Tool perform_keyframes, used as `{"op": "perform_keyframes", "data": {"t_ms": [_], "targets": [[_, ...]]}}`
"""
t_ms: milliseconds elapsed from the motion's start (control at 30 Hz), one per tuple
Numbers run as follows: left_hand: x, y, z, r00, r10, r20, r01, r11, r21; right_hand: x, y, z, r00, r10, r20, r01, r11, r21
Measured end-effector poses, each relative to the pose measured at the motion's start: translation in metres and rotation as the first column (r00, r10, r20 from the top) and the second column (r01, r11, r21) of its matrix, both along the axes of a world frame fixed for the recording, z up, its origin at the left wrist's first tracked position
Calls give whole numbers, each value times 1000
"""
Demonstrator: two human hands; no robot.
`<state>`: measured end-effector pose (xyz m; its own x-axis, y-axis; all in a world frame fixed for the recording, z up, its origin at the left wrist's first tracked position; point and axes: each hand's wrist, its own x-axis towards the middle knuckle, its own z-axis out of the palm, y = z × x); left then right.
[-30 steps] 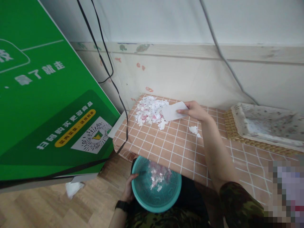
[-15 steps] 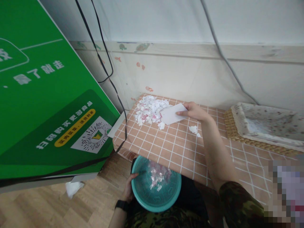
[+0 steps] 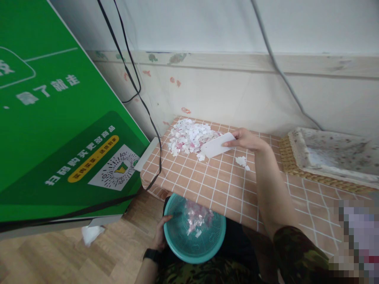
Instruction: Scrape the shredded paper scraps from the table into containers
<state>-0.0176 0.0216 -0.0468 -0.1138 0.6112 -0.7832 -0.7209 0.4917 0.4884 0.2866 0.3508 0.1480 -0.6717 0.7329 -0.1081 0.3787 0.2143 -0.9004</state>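
My right hand (image 3: 244, 139) is closed on a white card (image 3: 218, 146), thumb on top, its far edge against a heap of torn paper scraps (image 3: 188, 136), white with some pink. The heap lies on a table with a brown checked cloth (image 3: 219, 177). A few loose scraps (image 3: 242, 161) lie apart, to the right of the card. Below the table's front edge, my left hand (image 3: 161, 232) grips the left rim of a green plastic basket (image 3: 195, 254). Pinkish and white shiny scraps (image 3: 197, 219) lie inside it. The fingers under the rim are hidden.
A wicker basket with a floral lining (image 3: 331, 157) stands on the table at right. To the left is a large green printed panel (image 3: 74, 118). A black strap (image 3: 152, 126) hangs over the table's left corner. A white crumpled thing (image 3: 91, 234) lies on the floor.
My right hand and the card have shifted slightly to the right, away from the heap. More of the heap's right side now shows. The left hand and green basket stay put.
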Motion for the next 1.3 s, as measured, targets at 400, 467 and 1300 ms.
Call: {"op": "perform_keyframes", "data": {"t_ms": [400,467,1300], "targets": [[3,1,1,1000,19,17,-19,999,-28,3,-2,5,998,53,34,-52,998,-18],[4,2,2,1000,25,19,-24,999,-34,4,-5,9,1000,5,-6,-4,1000,13],[13,-19,40,999,-9,47,5,996,87,-25,-216,-69,979,-146,-146,192,902,388]]}}
